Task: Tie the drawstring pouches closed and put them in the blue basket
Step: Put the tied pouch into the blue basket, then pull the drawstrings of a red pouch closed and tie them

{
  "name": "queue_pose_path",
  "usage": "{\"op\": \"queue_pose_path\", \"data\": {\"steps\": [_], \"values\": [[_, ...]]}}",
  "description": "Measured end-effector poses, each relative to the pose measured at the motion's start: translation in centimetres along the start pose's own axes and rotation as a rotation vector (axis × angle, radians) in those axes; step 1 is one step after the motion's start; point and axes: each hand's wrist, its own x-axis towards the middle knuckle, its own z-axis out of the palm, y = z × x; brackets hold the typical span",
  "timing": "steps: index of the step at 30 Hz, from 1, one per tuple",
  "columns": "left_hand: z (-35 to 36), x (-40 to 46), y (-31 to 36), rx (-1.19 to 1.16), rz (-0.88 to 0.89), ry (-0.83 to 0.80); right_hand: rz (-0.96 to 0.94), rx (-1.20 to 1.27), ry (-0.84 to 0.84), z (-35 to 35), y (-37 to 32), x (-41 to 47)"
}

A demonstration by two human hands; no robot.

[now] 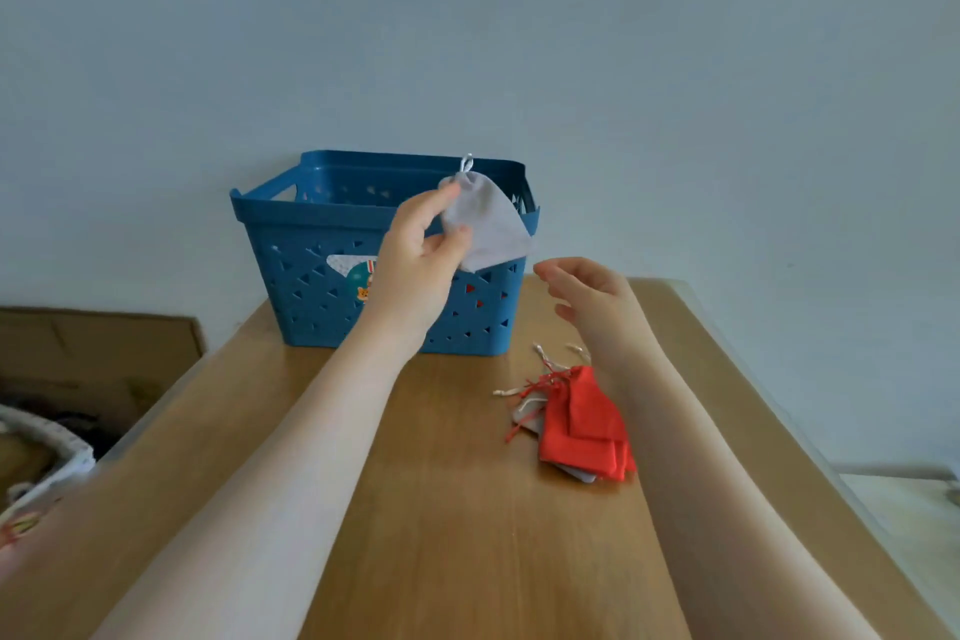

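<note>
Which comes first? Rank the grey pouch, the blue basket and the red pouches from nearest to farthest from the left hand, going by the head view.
1. Grey pouch: pinched in the left hand itself, held over the basket's near rim.
2. Blue basket: directly behind the hand, at the table's far end.
3. Red pouches: piled on the table, nearer the camera and off to the right, below the right forearm.
</note>
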Motion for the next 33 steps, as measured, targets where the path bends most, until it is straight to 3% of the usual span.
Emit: {"op": "queue_pose_path", "data": {"steps": [5,12,18,20,25,29,33], "values": [[0.1,5.8,-0.2,0.018,-0.087,0.045,0.036,-0.048,0.007,0.2,0.2,3.2],[0.3,8.2,-2.6,-0.008,-0.352,-0.041,0.119,-0.082,0.025,0.2,2.9,4.8],[1.0,5.0,-3.9,0.190,-0.053,0.014,0.165,-0.142,0.037,-0.7,5.3,3.9],[1.1,3.3,-4.3,0.189,0.020,-0.037,0.110,-0.280,0.053,-1.5,6.0,3.5],[1.2,-1.2,-4.7,0.128,-0.070,-0.296,-0.010,-1.006,-0.059,-3.7,8.1,2.0],[1.7,-4.0,-4.9,0.191,-0.126,-0.412,0.001,-1.134,0.022,-4.1,9.0,0.4],[1.9,-6.2,-4.7,0.195,-0.154,-0.447,0.054,-1.194,-0.005,-4.3,10.0,-0.1]]}}
